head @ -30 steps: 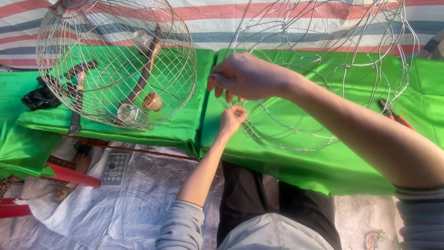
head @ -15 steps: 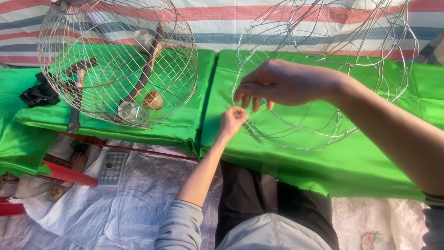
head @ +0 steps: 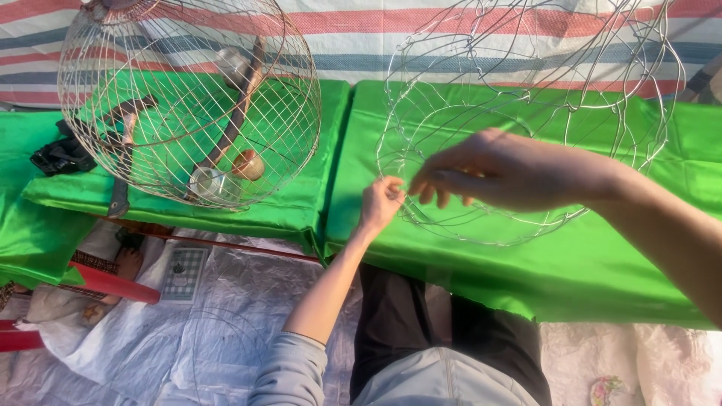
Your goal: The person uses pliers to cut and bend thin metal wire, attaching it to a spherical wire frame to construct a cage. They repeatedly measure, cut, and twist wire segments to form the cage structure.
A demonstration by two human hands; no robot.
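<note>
Two wire cages stand on my bench, which is draped in green cloth, and both of my hands are at the unfinished wire frame on the right. That frame is a loose open dome of thin wire, sitting with its wide ring down on the cloth and its ribs curving up and away from me, so its long axis runs roughly upright, tipped toward the far edge. My left hand reaches up from below, forearm nearly straight, fingers pinched closed on a wire at the frame's near left rim. My right hand comes in from the right, palm down, wrist level, fingers curled and drooping just beside the left; whether it grips a wire I cannot tell. Well apart to the left stands the finished cage, densely meshed, with small cups and a perch inside.
</note>
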